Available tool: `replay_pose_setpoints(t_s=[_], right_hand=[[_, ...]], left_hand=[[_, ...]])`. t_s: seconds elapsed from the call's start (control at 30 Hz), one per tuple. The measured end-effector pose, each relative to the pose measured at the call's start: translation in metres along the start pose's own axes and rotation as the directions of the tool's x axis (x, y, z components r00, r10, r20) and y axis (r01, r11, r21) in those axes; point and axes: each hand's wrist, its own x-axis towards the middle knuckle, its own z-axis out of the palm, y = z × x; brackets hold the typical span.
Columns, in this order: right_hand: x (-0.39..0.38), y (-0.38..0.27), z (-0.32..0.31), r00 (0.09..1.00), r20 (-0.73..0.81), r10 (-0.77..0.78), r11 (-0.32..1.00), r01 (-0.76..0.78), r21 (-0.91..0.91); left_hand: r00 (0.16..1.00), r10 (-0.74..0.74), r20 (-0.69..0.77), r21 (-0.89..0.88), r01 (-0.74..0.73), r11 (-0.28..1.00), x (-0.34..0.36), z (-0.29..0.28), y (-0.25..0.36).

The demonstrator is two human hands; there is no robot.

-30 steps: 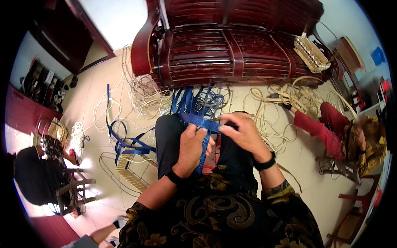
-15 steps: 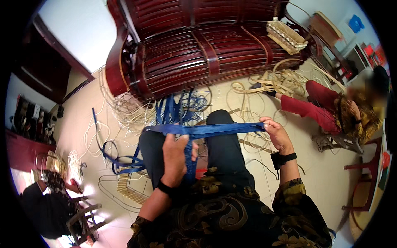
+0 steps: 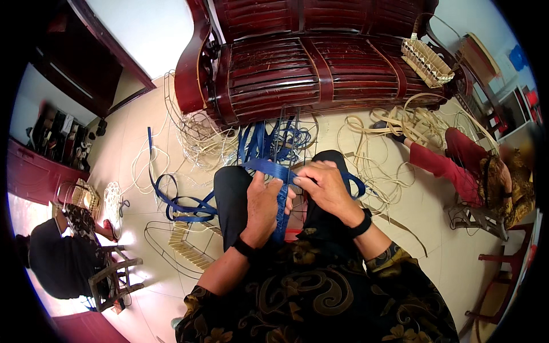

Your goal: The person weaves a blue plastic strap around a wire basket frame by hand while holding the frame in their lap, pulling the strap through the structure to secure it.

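Over my lap, flat blue strapping (image 3: 266,168) runs across between my hands, and a blue band wrapped with it (image 3: 280,220) hangs down between my knees. My left hand (image 3: 263,208) is closed around the band, thumb up at the crossing strap. Close beside it on the right, my right hand (image 3: 327,187) pinches the blue strap between thumb and fingers. A loop of the strap (image 3: 359,186) shows past my right hand over the right knee. Beyond my knees, more blue strips (image 3: 257,140) lie tangled near dark thin wire rods.
A dark red wooden bench (image 3: 274,68) stands ahead, bearing a pale woven basket (image 3: 426,63). Pale cane coils (image 3: 200,137) and a wire frame with pale slats (image 3: 191,246) lie on the floor. One seated person (image 3: 63,257) is at left, another (image 3: 480,177) at right.
My right hand has come in from far right, where it held the strap stretched out, to beside my left hand. The strap now bends into a loop. The view has shifted too.
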Motion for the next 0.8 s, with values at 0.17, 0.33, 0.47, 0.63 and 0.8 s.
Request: replay_pose_setpoints(t_s=[0.17, 0.33, 0.47, 0.63, 0.8], right_hand=[[-0.077, 0.069, -0.069, 0.964, -0.028, 0.266, 0.963, -0.267, -0.048], [-0.210, 0.161, -0.217, 0.606, -0.685, 0.405, 0.218, -0.791, -0.572], [-0.181, 0.122, -0.209, 0.537, -0.739, 0.407, 0.042, -0.819, -0.573], [-0.037, 0.046, -0.087, 0.936, -0.236, 0.261, 0.959, -0.279, -0.043], [0.016, 0.005, -0.010, 0.993, -0.039, -0.108, 0.993, 0.109, 0.046]], left_hand=[[1.000, 0.025, -0.016, -0.065, -0.026, 0.998, 0.004, -0.014, -0.004], [0.999, 0.032, -0.034, -0.111, -0.035, 0.993, 0.006, -0.014, -0.011], [1.000, 0.006, -0.010, -0.045, -0.006, 0.999, 0.005, -0.007, -0.013], [0.999, 0.031, 0.026, -0.032, -0.030, 0.999, 0.008, -0.007, -0.017], [1.000, 0.012, -0.001, 0.003, -0.012, 1.000, 0.003, -0.004, -0.010]])
